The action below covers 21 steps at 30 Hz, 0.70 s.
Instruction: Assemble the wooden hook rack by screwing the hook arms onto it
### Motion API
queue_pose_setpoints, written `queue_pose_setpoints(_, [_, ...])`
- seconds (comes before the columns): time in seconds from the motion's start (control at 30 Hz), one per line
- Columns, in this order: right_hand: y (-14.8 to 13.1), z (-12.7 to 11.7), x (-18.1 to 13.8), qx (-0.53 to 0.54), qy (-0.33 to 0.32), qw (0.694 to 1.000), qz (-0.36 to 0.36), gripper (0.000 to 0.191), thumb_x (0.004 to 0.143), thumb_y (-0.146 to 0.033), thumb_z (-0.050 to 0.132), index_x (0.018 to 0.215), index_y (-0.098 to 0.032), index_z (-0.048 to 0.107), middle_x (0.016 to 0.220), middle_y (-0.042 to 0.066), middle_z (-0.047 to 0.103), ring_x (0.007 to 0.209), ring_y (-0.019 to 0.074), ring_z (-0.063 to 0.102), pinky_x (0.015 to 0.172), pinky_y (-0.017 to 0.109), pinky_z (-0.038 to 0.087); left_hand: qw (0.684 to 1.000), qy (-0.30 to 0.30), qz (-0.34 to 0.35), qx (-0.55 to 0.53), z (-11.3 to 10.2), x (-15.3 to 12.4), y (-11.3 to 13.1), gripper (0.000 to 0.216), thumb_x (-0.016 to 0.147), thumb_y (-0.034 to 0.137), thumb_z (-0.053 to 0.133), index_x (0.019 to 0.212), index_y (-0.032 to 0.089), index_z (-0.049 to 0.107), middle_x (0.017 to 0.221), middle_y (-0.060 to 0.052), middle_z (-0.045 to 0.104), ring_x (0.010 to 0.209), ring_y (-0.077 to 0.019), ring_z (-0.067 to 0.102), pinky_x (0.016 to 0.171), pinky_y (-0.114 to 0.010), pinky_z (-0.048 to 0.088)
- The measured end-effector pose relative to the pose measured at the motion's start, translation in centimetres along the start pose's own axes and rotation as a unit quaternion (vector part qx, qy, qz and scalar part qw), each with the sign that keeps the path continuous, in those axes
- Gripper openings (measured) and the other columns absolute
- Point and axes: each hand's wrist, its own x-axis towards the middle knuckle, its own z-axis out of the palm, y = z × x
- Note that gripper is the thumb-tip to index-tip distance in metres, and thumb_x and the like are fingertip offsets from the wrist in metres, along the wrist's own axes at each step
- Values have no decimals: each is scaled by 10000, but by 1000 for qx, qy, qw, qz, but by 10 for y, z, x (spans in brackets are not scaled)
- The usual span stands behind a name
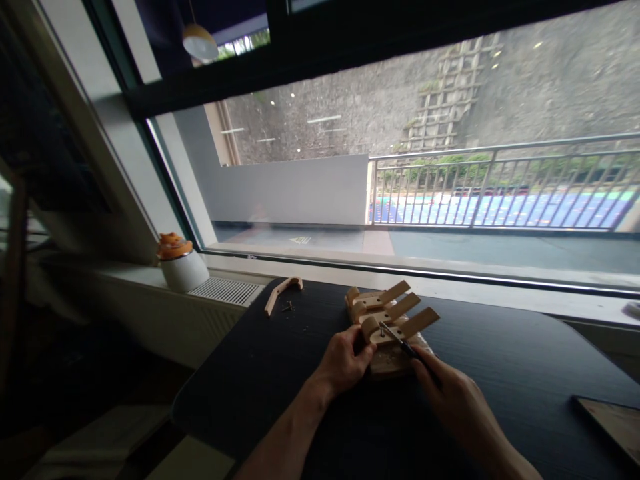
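Observation:
A light wooden assembly (387,320) with three projecting slats lies on the black table (500,360) near the window. My left hand (345,360) is closed on its near left edge, holding it steady. My right hand (447,390) is wrapped round a screwdriver (400,341) whose tip rests on the nearest slat's pivot. A curved loose wooden piece (281,291) lies at the table's far left, with small dark screws (288,307) beside it.
A white pot with an orange top (181,262) stands on the sill beside a radiator grille (225,291). A flat board (613,427) lies at the table's right edge. A large window runs along the table's far side.

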Motion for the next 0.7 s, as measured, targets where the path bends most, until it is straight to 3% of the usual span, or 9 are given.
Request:
queue_pose_setpoints(0.1, [3,-7,2,70,-2,997,31,406,855,-452,419,1133,-210,589,998,89,716,891,260,670,741,348,507,1000,7,-18,7,3,-3,9,253,811,273,577,1029,155,631,961,-56,699,853,-192,646,775,-256,501])
queue_pose_setpoints(0.2, [8,-24,7,167,4,983,76,382,817,-459,454,1060,-192,578,714,31,687,664,210,653,620,305,515,999,-19,-22,39,17,-22,23,276,810,286,572,1048,161,632,910,-61,698,799,-197,643,745,-275,504])
queue_pose_setpoints(0.27, [11,-37,8,212,15,972,96,380,772,-472,496,994,-178,589,605,1,626,555,185,600,556,293,504,997,-34,-8,70,32,-41,27,499,770,299,620,1236,142,535,988,-97,678,875,-231,627,801,-315,495])
queue_pose_setpoints(0.37, [15,-47,4,259,33,955,142,407,697,-504,578,937,-179,619,706,24,659,557,174,580,517,288,499,988,-107,31,105,49,-65,26,801,675,320,715,1375,113,384,917,-99,674,789,-237,624,738,-336,508])
queue_pose_setpoints(0.43, [19,-45,-1,269,55,944,182,436,680,-531,601,931,-177,641,704,20,658,546,167,567,497,277,486,978,-119,110,129,52,-71,22,729,673,337,713,1319,119,453,862,-94,682,761,-250,623,743,-370,505])
queue_pose_setpoints(0.5, [25,-38,-5,272,59,939,205,485,685,-546,608,992,-172,646,636,-2,631,484,145,524,457,262,449,974,-90,160,137,47,-70,20,510,728,276,651,1210,150,540,838,-79,685,745,-233,627,726,-349,509])
queue_pose_setpoints(0.63, [33,-27,1,311,-1,930,193,674,719,-538,607,1285,-184,512,537,-54,548,394,113,429,379,243,357,975,-10,164,146,36,-62,18,319,747,178,573,1065,177,600,817,-62,685,735,-205,639,685,-300,526])
queue_pose_setpoints(0.7, [32,-23,7,317,-29,931,179,667,737,-536,595,1294,-177,513,498,-58,520,380,116,425,367,243,350,973,1,162,164,37,-61,15,326,743,176,560,1066,172,607,868,-77,694,784,-221,651,763,-333,535])
